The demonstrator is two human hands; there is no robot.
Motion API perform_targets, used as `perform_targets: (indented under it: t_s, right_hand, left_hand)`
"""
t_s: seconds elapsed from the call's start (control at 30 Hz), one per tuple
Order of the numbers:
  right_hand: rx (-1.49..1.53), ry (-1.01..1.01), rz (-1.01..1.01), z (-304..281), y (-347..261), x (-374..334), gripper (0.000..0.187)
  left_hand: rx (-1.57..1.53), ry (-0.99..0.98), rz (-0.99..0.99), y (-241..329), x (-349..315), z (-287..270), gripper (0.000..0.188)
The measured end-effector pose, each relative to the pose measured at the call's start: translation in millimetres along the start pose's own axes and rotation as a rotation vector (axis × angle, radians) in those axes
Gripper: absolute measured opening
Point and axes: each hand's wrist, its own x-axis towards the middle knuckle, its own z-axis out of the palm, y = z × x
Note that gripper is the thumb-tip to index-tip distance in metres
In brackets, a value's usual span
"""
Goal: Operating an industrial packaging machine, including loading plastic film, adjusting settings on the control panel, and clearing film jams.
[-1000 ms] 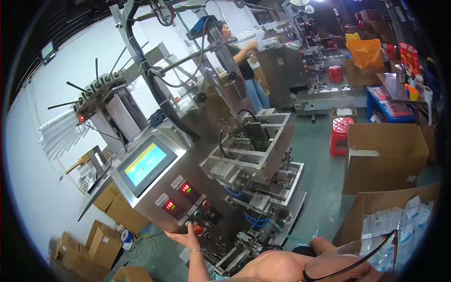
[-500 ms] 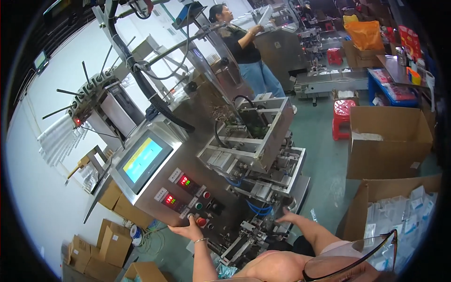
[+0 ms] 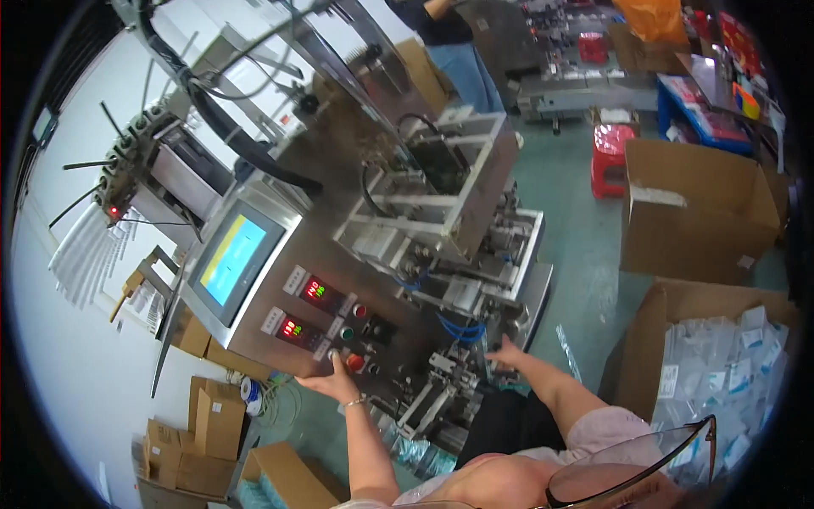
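My left hand (image 3: 332, 383) is at the lower edge of a steel machine's control panel (image 3: 280, 356). One finger reaches up to a button beside the red button (image 3: 354, 363), and the other fingers stretch left along the panel's edge. My right hand (image 3: 507, 353) is at the machine's lower right side, beside a metal mechanism (image 3: 454, 373) and thin blue hoses (image 3: 462, 329). Its thumb and fingers look apart, and I make out nothing held in them. Above the buttons are red-and-green digital displays (image 3: 314, 290) and a lit touch screen (image 3: 233, 259).
On the right, an open carton (image 3: 636, 348) holds many clear packets (image 3: 721, 382); behind it stand another carton (image 3: 695, 225) and a red stool (image 3: 612, 161). More cartons (image 3: 208, 428) sit at the lower left. A person in jeans (image 3: 466, 72) stands beyond the machine.
The view has dipped, so the machine and cartons sit higher in the picture. My left hand stays by the same button; my right hand has shifted slightly left at the machine's side.
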Motion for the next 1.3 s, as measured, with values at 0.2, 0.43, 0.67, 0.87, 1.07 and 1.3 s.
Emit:
perform_targets:
  t_s: [0.2,0.43,0.67,0.87,1.07,1.3]
  right_hand:
    - [0.052,-0.207,0.14,22,2,42,0.027]
    - [-1.06,0.059,-0.13,-33,14,-13,0.025]
    - [-1.297,-0.072,0.133,-90,71,-32,0.026]
    - [-1.064,-0.061,0.333,-128,103,-56,0.028]
    - [-1.408,0.018,0.347,-147,143,-89,0.029]
    - [-1.298,0.069,0.36,-148,87,-64,0.033]
  left_hand:
    - [-0.024,-0.038,-0.033,17,-4,14,0.089]
    - [0.048,-0.04,0.005,5,1,3,0.094]
    - [0.093,-0.033,0.028,0,1,6,0.095]
    - [0.082,-0.042,-0.002,16,-4,13,0.087]
    - [0.138,-0.046,0.009,5,1,8,0.093]
    - [0.098,-0.058,0.017,8,4,5,0.092]
